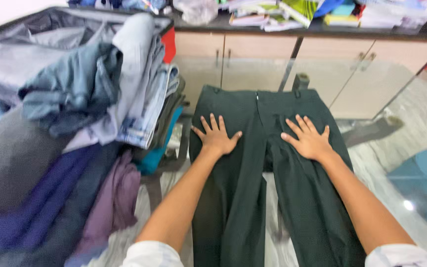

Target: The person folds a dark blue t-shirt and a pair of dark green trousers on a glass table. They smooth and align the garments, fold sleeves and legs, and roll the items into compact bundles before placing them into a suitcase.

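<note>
Dark green trousers (273,198) lie flat, legs apart, beneath both hands. Left hand (217,137) and right hand (308,141) press palm-down, fingers spread, just below the waistband. Heaped clothes (75,123) left of the left hand. Stacked coloured books (292,12) on the surface beyond.

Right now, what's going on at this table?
A person has a pair of dark green trousers spread flat, waistband away from them, on a glass table. Their left hand and right hand press palm-down on the upper legs, fingers spread, one hand per leg. To the left lies a heap of clothes, with jeans on top and blue and purple garments below. Wooden cabinets stand behind.
</note>
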